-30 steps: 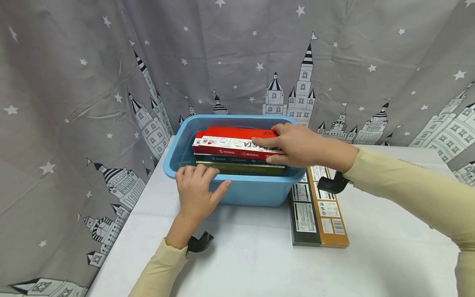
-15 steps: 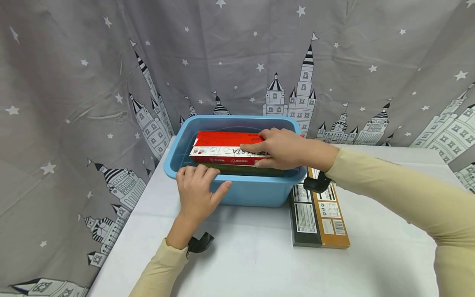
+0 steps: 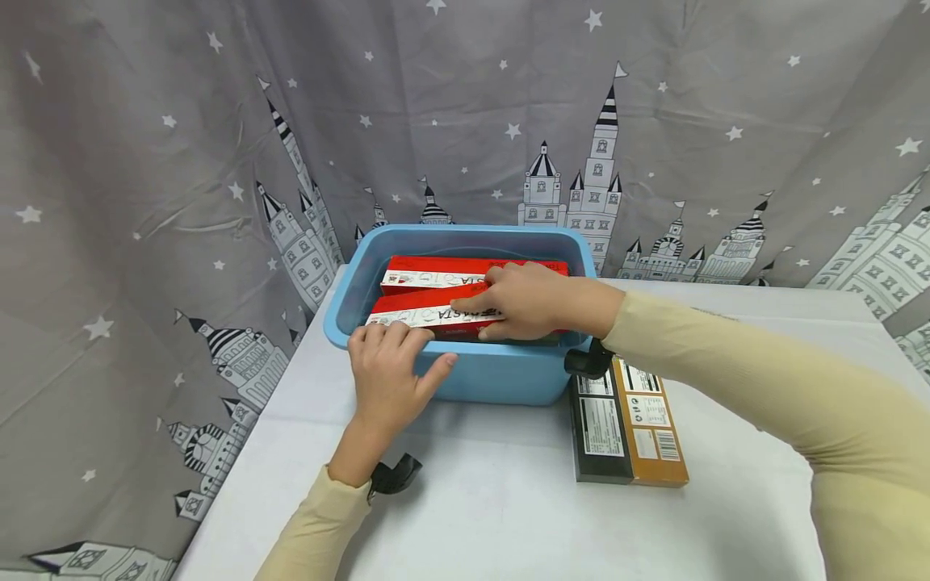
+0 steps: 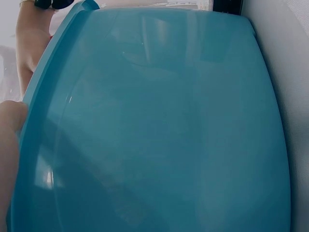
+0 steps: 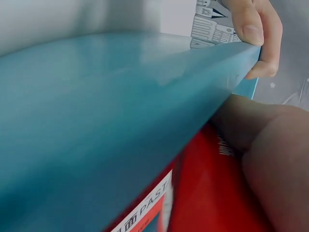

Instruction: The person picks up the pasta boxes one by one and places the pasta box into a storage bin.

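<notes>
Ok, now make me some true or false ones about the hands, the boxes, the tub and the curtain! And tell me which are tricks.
1. The left hand grips the rim of the blue tub. True.
2. The dark box and the orange box lie side by side on the white table. True.
3. The right hand is holding the orange box. False: it holds the nearer red box, inside the blue tub.
4. The orange box is closer to the blue tub than the dark box is. False: the dark box is closer.
5. The curtain has stars and castles on it. True.
6. Both sleeves are blue. False: they are cream.
</notes>
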Action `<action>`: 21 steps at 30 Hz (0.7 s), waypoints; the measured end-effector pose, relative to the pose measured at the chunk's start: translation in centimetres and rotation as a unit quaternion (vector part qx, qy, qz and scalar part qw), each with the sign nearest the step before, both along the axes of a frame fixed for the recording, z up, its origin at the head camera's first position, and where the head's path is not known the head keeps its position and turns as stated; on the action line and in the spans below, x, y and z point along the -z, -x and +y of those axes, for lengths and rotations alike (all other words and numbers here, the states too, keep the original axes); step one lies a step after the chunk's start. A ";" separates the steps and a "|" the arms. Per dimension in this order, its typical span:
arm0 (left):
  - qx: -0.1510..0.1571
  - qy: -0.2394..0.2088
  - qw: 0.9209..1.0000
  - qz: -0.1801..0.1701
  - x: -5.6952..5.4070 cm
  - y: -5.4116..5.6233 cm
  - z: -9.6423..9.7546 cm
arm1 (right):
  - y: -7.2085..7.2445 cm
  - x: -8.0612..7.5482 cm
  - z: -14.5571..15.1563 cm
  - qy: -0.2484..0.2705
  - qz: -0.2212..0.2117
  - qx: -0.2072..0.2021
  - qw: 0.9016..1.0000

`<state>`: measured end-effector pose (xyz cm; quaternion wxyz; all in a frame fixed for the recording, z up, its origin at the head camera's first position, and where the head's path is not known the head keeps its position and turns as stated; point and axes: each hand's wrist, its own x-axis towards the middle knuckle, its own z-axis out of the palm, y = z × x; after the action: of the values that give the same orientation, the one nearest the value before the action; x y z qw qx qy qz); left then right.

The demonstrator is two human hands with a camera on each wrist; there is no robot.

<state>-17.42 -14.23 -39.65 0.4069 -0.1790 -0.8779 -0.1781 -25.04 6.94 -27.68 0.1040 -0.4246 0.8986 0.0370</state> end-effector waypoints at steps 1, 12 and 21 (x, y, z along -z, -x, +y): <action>0.001 0.000 1.000 0.001 0.0 0.0 0.0 | 0.1 0.1 -0.2 -0.004 -0.002 -0.003 1.000; 0.000 0.000 1.000 0.000 -0.1 0.0 0.2 | 0.4 0.8 -1.9 -0.039 -0.027 -0.009 0.999; -0.002 -0.002 1.000 -0.004 -0.1 0.0 0.0 | 0.8 1.1 -3.3 -0.069 -0.052 0.003 0.996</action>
<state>-17.45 -14.19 -39.51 0.4041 -0.1757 -0.8796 -0.1793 -25.84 3.59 -28.80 0.1795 -0.4148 0.8887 0.0762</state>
